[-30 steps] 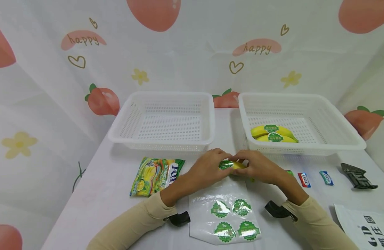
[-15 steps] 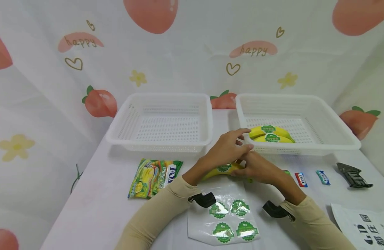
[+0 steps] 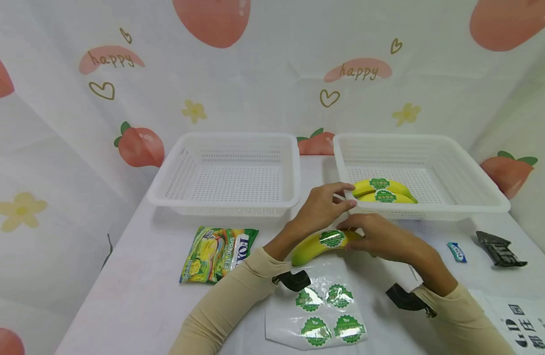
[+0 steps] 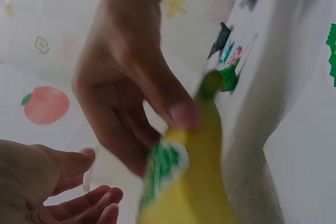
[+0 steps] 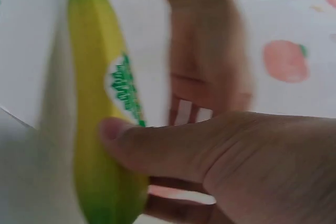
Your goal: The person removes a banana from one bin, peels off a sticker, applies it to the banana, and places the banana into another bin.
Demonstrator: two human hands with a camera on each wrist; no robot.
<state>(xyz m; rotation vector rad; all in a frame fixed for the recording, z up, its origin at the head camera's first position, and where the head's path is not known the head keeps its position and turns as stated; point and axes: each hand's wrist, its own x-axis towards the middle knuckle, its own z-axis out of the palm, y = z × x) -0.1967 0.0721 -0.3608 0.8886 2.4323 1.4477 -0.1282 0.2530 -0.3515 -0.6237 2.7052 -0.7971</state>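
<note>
A yellow banana [image 3: 316,246] with a green-and-white sticker [image 3: 332,238] lies in the grip of my right hand [image 3: 383,239], above the upper part of the sticker sheet [image 3: 316,305]. In the right wrist view, the thumb [image 5: 126,140] presses the banana [image 5: 94,87] just beside its sticker. Behind it is my left hand [image 3: 318,209], holding nothing, its fingers loosely bent near the front left corner of the right basket [image 3: 436,212]. The left wrist view shows the left hand [image 4: 37,182] apart from the banana [image 4: 199,182]. Two stickered bananas [image 3: 385,190] sit inside that basket.
Another white basket [image 3: 223,203] stands at the back left, with a green candy bag [image 3: 219,254] in front. To the right lie a blue-green wrapped sweet [image 3: 456,252], a crumpled black wrapper [image 3: 500,250] and a white printed bag [image 3: 521,320].
My left hand has let go of the banana and moved up and right, towards the right basket. The right hand keeps its grip and has shifted slightly right.
</note>
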